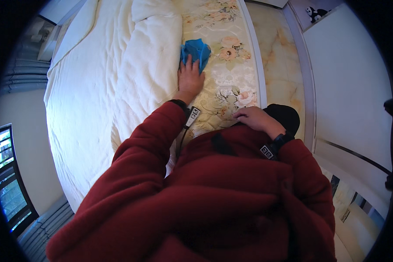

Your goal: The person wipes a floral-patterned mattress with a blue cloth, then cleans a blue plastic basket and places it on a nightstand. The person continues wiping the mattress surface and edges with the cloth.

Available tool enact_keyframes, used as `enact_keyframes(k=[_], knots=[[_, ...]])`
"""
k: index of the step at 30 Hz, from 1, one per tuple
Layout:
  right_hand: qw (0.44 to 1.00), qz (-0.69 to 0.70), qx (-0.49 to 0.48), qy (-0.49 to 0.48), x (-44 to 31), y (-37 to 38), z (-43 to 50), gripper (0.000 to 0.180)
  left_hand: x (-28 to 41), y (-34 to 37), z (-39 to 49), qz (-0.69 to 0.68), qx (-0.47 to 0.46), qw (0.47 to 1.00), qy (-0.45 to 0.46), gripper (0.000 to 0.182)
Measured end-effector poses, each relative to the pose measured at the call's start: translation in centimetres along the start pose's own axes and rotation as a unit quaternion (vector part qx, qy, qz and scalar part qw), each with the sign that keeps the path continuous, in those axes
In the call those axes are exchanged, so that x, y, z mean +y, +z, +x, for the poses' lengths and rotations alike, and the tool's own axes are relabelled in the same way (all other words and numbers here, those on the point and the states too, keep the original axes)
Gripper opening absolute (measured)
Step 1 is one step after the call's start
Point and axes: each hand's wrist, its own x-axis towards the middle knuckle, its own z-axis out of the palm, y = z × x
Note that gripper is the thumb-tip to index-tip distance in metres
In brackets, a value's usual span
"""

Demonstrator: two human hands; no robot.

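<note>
My left hand (191,80) reaches forward over the bed, its fingers resting on a crumpled piece of blue fabric (196,50). Whether the fingers grip the fabric or only lie on it cannot be told. The fabric lies on the floral mattress (231,72), close beside the folded edge of a thick white quilt (144,62). Near my lap, my right hand (257,118) is bent at the mattress's near right edge, with nothing seen in it; part of its fingers is hidden. Both wrists wear black bands with small marked tags.
The white quilt covers the left of the bed. A pale bed rail (257,65) runs along the right side, beside a marbled tile floor (280,55). Further right stands a white panel (350,78), with a panda plush toy (314,14) behind it. A dark-framed window (11,183) is at the left.
</note>
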Motion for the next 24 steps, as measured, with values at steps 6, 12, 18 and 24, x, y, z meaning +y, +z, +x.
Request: enact_keyframes(k=[6, 12, 18, 24], knots=[[0.997, -0.003, 0.049, 0.056, 1.5, -1.4, -0.4, 0.026, 4.7, -0.9, -6.0, -0.103, -0.223, 0.941, 0.231, 0.064], [0.997, 0.054, 0.035, 0.046, 2.0, -1.3, 0.7, 0.025, -0.7, 0.1, 2.6, 0.005, -0.103, 0.993, -0.053, 0.065], [0.985, 0.156, 0.068, 0.021, 2.4, -1.8, 0.3, 0.023, 9.2, 0.0, -1.2, -0.072, -0.297, 0.911, 0.277, 0.069], [0.976, 0.196, 0.090, 0.010, 2.7, -1.8, 0.0, 0.022, 3.6, 2.8, 5.6, -0.077, -0.121, 0.957, 0.254, 0.052]])
